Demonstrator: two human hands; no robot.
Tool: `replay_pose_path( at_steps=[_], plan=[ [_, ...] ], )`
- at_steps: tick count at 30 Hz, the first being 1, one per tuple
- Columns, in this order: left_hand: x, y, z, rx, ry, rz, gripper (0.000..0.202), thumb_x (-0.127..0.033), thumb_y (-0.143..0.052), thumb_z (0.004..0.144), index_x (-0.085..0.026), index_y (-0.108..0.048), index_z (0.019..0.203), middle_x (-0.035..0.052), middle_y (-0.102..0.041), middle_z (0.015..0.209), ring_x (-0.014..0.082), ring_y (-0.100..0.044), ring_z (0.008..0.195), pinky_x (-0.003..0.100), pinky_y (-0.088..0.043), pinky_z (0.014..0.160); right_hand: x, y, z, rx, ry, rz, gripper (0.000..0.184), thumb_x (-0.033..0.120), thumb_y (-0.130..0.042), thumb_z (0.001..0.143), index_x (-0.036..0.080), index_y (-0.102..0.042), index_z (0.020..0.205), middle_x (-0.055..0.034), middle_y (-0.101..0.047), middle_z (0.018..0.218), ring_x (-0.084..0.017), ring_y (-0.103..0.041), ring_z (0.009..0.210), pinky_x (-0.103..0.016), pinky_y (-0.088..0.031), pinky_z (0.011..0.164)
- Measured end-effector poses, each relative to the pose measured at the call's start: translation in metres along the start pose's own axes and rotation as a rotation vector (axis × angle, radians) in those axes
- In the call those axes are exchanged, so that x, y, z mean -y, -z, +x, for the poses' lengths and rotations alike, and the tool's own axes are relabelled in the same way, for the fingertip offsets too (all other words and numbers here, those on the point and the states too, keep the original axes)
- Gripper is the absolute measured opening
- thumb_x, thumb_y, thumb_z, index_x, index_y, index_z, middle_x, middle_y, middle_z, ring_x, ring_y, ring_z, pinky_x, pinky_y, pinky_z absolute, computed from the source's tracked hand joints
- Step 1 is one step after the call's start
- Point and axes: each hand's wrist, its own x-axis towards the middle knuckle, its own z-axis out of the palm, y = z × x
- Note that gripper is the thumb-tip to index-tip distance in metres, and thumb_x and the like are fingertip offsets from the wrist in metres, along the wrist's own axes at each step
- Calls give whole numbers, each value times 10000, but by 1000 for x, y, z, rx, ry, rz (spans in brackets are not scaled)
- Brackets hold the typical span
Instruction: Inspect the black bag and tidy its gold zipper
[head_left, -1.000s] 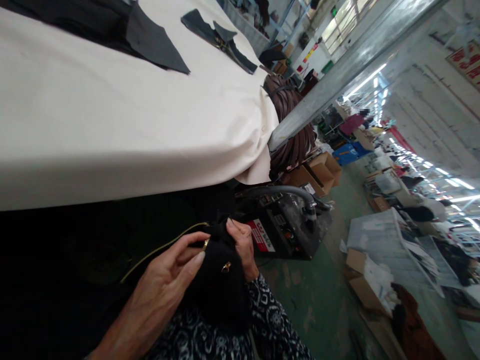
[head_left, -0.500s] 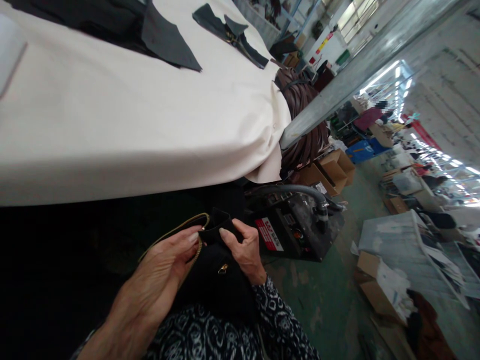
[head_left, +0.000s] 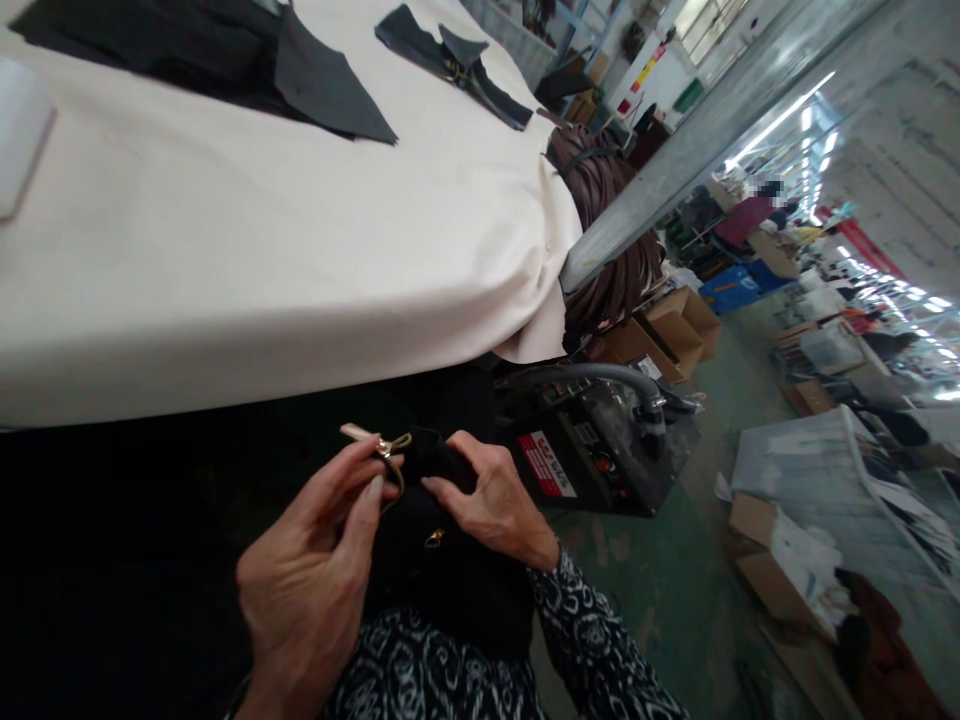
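Below the table edge I hold a black garment (head_left: pixel 435 580) in my lap. My left hand (head_left: pixel 315 580) pinches its gold zipper pull (head_left: pixel 375 442) between thumb and fingers at the top of the cloth. My right hand (head_left: pixel 491 500) grips the black fabric just to the right of the pull, fingers curled over the fold. A small gold clasp (head_left: pixel 433 540) shows on the cloth between the hands. The patterned black-and-white sleeve (head_left: pixel 592 650) of my right arm runs down to the lower edge.
A table under cream cloth (head_left: pixel 262 250) fills the upper left, with dark fabric pieces (head_left: pixel 322 85) on it. A black machine with a grey hose (head_left: pixel 600 450) stands on the green floor. Cardboard boxes (head_left: pixel 660 335) and brown strips (head_left: pixel 607 230) lie beyond.
The left hand has drawn the zipper pull up and out of the fabric, so its pale tab now shows. The right hand shifted slightly lower on the cloth. The view tilted a little.
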Motion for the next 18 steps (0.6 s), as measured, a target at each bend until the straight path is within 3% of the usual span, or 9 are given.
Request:
replay_pose_path(
  at_steps=[3,6,10,18],
  plan=[
    [-2,2,4,52,-37,75,422,-350,-650,789,-297,-592,1204,-19,-668,1077,159,-624,996,206,-463,939,0,-4,-1,-36,0,-70,126,274,-582,822,165,-520,823,17,-531,714,-102,-481,632,-208,-347,584],
    [-1,4,12,120,58,-32,559,-354,-693,747,-275,-527,1275,9,-669,1072,183,-614,1030,215,-472,923,-2,-8,-2,-49,38,-64,91,232,-535,840,162,-562,893,-15,-596,805,-130,-546,722,-228,-417,673],
    [7,4,19,113,103,-139,670,-321,-744,694,-241,-478,1304,20,-664,1014,170,-634,944,232,-498,876,-3,-14,-5,-116,167,-28,294,152,-511,820,147,-571,1108,-74,-629,1053,-172,-584,966,-271,-447,883],
    [13,4,28,147,288,-429,687,-261,-786,638,-176,-491,1252,-4,-652,833,138,-632,786,208,-507,755,0,-18,-8,-143,107,28,280,159,-552,808,135,-586,1084,-61,-635,1003,-158,-593,930,-262,-467,849]
  ],
)
